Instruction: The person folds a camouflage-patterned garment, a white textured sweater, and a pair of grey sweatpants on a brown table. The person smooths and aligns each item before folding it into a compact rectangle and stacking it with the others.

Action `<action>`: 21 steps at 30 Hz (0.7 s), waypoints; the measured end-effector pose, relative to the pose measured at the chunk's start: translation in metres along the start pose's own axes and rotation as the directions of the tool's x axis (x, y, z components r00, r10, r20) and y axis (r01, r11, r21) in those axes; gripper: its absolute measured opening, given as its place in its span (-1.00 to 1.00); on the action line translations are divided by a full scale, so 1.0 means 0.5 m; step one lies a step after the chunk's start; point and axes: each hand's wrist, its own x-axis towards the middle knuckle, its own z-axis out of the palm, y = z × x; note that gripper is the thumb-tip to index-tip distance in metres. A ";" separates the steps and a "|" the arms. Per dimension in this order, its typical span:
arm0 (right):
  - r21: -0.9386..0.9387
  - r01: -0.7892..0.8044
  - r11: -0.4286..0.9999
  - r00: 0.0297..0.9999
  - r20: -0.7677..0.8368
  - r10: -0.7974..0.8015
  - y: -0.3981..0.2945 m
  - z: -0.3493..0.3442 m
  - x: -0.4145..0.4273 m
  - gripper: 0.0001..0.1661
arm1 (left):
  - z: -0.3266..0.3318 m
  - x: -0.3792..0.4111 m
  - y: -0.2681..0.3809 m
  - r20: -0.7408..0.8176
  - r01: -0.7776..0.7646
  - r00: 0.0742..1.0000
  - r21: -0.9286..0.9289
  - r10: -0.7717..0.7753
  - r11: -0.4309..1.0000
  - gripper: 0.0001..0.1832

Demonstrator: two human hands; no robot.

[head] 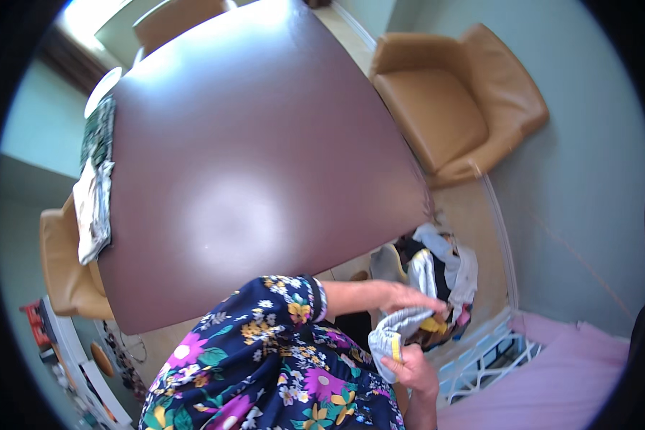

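Note:
My right hand [413, 370] grips the edge of a grey cloth garment with yellow trim [385, 338] at the lower right. Over the garment's upper part lies my left hand [411, 297], its fingers extended; whether it grips the cloth cannot be told. Both hands are beyond the near right corner of the dark brown table [247, 161]. Under and beyond them is a heap of mixed clothes [457, 263], grey, white, black and yellow, low beside the table. Whatever holds the heap is mostly hidden.
Folded clothes [94, 209] lie along the table's left edge. A tan armchair [435, 107] stands at the table's right side, another [59, 258] at the left. A white metal rack [484, 365] and pink cloth [559, 376] are at the lower right, near the wall.

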 end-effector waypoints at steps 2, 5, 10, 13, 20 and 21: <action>0.018 0.033 0.999 0.999 0.001 -0.033 0.002 0.000 0.001 -0.76 | 0.032 -0.003 0.001 0.083 0.000 0.997 -0.093 0.008 0.996 -0.26; 0.044 -0.005 0.999 1.000 0.005 0.005 -0.020 -0.033 0.001 -0.74 | 0.041 0.026 0.001 -0.041 -0.091 0.996 -0.302 0.082 0.949 -0.53; 0.057 0.059 0.997 0.998 -0.041 -0.057 -0.097 -0.113 0.007 -0.73 | 0.070 -0.009 0.128 -0.273 -0.306 0.932 -0.235 0.240 0.922 -0.69; 0.008 0.275 0.961 0.948 -0.167 -0.270 -0.112 -0.138 0.008 -0.68 | 0.088 -0.086 0.226 -0.160 -0.392 0.920 -0.375 0.357 0.840 -0.67; 0.042 0.843 0.537 0.503 0.296 -0.812 -0.312 -0.067 0.193 -0.48 | 0.079 -0.460 0.274 -0.640 -0.830 0.379 0.084 0.669 0.551 -0.71; 0.014 0.814 0.581 0.530 0.392 -0.752 -0.359 -0.042 0.184 -0.44 | 0.076 -0.509 0.262 -0.607 -0.879 0.300 0.124 0.736 0.460 -0.72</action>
